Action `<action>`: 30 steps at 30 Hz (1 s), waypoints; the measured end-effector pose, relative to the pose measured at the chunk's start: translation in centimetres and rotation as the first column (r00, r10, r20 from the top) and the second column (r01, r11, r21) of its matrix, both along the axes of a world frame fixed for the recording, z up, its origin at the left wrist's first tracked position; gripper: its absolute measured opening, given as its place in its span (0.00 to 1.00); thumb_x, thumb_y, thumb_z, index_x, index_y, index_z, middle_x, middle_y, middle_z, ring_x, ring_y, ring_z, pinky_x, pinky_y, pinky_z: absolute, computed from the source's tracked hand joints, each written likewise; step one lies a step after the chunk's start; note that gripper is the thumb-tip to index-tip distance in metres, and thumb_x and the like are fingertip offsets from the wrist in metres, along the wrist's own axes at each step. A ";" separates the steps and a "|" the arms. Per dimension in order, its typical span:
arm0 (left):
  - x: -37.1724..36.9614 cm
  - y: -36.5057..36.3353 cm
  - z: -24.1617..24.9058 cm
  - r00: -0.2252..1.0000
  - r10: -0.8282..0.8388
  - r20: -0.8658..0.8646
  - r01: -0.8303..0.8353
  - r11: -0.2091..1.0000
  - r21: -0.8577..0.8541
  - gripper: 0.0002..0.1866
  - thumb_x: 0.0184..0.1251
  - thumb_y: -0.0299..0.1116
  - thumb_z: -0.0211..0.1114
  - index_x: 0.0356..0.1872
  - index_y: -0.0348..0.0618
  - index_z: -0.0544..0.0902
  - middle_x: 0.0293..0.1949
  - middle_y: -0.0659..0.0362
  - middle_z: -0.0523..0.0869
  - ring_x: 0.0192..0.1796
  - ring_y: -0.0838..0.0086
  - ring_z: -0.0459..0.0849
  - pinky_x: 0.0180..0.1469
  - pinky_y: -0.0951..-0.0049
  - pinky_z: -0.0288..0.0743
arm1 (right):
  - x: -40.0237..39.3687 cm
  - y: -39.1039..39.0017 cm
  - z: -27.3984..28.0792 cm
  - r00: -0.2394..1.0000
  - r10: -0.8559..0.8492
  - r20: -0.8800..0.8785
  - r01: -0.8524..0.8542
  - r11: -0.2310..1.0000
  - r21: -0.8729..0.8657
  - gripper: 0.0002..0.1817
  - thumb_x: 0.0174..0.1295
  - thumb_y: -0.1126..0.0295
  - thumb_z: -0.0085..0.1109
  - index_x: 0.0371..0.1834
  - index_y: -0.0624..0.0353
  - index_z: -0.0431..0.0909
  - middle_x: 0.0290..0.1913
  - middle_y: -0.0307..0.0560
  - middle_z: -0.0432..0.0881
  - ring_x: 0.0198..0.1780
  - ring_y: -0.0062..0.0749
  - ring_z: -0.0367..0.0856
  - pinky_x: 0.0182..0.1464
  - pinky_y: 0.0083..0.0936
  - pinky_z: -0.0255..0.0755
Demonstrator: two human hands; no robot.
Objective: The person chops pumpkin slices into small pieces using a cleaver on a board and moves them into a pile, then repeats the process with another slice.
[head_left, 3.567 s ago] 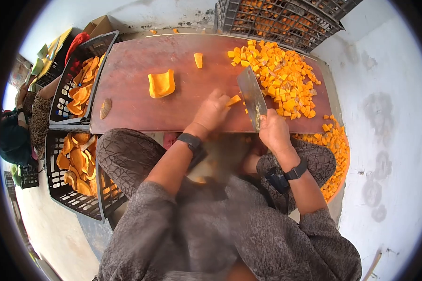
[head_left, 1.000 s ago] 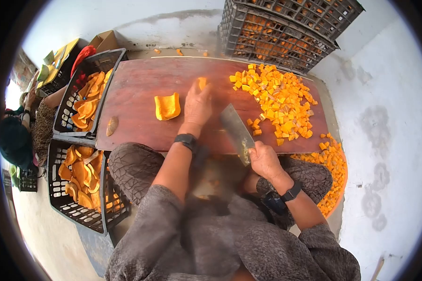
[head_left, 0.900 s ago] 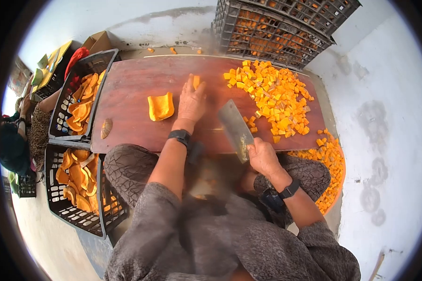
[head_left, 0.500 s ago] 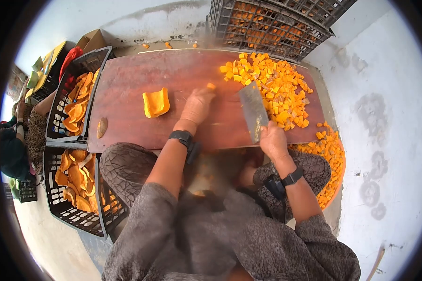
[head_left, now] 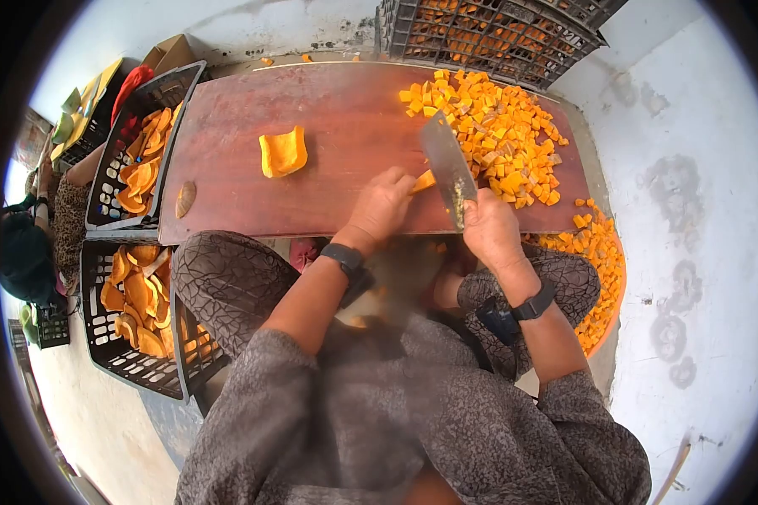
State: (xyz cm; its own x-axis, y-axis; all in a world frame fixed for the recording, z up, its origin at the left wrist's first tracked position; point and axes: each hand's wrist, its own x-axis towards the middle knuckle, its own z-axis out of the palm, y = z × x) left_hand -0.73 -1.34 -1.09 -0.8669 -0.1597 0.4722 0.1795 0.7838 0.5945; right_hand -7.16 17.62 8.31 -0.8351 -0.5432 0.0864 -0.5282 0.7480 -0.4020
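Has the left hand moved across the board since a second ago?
Yes. The left hand has drawn back from mid-board to the near edge of the wooden board, holding a small squash piece beside the cleaver.

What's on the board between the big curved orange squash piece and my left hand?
Nothing: in the head view, bare reddish wooden board separates the curved orange squash piece from the left hand.

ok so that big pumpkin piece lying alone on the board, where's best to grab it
Probably by its two long side edges, coming from above. The big pumpkin piece lies flat and apart from everything on the board, with a curled rim fingers can pinch. The free side is its left.
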 end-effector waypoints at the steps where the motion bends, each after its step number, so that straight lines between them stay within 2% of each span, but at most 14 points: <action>1: 0.0 0.0 0.0 1.000 0.001 -0.002 -0.001 1.000 0.000 0.13 0.59 0.23 0.61 0.45 0.41 0.79 0.46 0.49 0.80 0.49 0.49 0.80 0.50 0.57 0.77 | 0.4 -0.1 0.0 0.999 0.036 0.002 -0.036 0.999 0.013 0.12 0.65 0.65 0.55 0.38 0.65 0.73 0.31 0.66 0.80 0.39 0.66 0.80 0.41 0.52 0.73; 4: -0.1 0.1 -0.2 1.000 0.015 -0.025 -0.015 1.000 -0.002 0.12 0.58 0.24 0.62 0.45 0.42 0.79 0.44 0.49 0.80 0.47 0.48 0.80 0.48 0.57 0.77 | 0.7 -0.4 -0.4 0.997 0.077 -0.013 -0.076 0.996 0.051 0.11 0.65 0.65 0.54 0.37 0.65 0.72 0.30 0.66 0.80 0.38 0.66 0.80 0.41 0.52 0.73; 6: -0.1 0.2 -0.5 0.999 0.026 0.029 -0.027 0.999 0.034 0.12 0.58 0.24 0.62 0.44 0.42 0.80 0.42 0.49 0.80 0.46 0.48 0.80 0.48 0.56 0.77 | 0.8 -0.6 -0.4 0.996 0.081 -0.027 -0.079 0.994 0.076 0.11 0.65 0.66 0.54 0.36 0.65 0.72 0.30 0.66 0.81 0.38 0.66 0.80 0.41 0.53 0.74; 13: -0.4 -0.3 -0.9 0.998 -0.014 0.055 0.012 0.999 0.036 0.11 0.56 0.24 0.61 0.41 0.41 0.80 0.38 0.47 0.80 0.45 0.48 0.80 0.46 0.55 0.76 | 0.3 -2.0 -0.3 0.995 0.088 0.050 -0.095 0.983 0.159 0.09 0.64 0.69 0.53 0.37 0.65 0.74 0.33 0.66 0.82 0.40 0.64 0.81 0.44 0.52 0.74; 15: -0.1 -0.2 -0.5 0.998 -0.056 0.015 0.055 0.997 0.063 0.11 0.54 0.24 0.60 0.40 0.41 0.80 0.36 0.47 0.79 0.44 0.47 0.80 0.45 0.54 0.76 | -0.2 -2.9 -0.9 0.992 0.102 0.072 -0.113 0.976 0.184 0.09 0.64 0.69 0.53 0.37 0.66 0.74 0.34 0.67 0.82 0.41 0.64 0.81 0.45 0.52 0.74; 17: -0.2 -0.3 -0.3 0.999 -0.048 0.012 0.048 0.998 0.035 0.10 0.53 0.24 0.59 0.39 0.41 0.79 0.36 0.48 0.79 0.43 0.48 0.80 0.45 0.55 0.76 | -1.2 -4.0 -1.3 0.998 0.037 0.047 -0.047 0.972 0.231 0.11 0.64 0.68 0.53 0.38 0.66 0.75 0.36 0.67 0.82 0.42 0.63 0.82 0.46 0.51 0.74; 21: -0.6 -0.1 -1.0 0.999 -0.028 -0.041 0.028 1.000 0.000 0.08 0.54 0.24 0.58 0.36 0.41 0.79 0.35 0.48 0.80 0.41 0.48 0.80 0.44 0.55 0.77 | -2.2 -4.9 -2.6 1.000 0.021 -0.011 -0.018 0.983 0.184 0.12 0.64 0.66 0.52 0.39 0.66 0.76 0.38 0.66 0.83 0.43 0.62 0.82 0.47 0.51 0.74; 25: -0.7 0.0 -1.3 0.994 -0.049 -0.098 0.053 0.998 0.035 0.05 0.54 0.24 0.58 0.32 0.41 0.78 0.34 0.48 0.80 0.41 0.48 0.80 0.43 0.55 0.77 | -1.9 -4.7 -2.4 0.999 -0.047 -0.003 0.047 0.988 0.150 0.12 0.64 0.66 0.52 0.40 0.65 0.76 0.38 0.66 0.83 0.43 0.61 0.82 0.47 0.51 0.74; 30: -0.4 0.0 -0.9 0.998 -0.012 -0.061 0.013 1.000 0.015 0.03 0.55 0.23 0.57 0.31 0.40 0.77 0.33 0.48 0.79 0.41 0.48 0.80 0.43 0.55 0.77 | -1.1 -5.2 -0.9 1.000 0.022 0.018 -0.025 0.984 0.176 0.11 0.62 0.68 0.53 0.40 0.65 0.76 0.38 0.65 0.84 0.44 0.61 0.83 0.47 0.50 0.75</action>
State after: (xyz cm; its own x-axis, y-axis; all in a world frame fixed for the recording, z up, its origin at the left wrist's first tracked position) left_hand -1.10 -1.39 -1.95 -0.8384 -0.1564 0.5221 0.2257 0.7723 0.5938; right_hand -8.22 12.38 7.37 -0.8225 -0.5682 -0.0260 -0.5408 0.7954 -0.2735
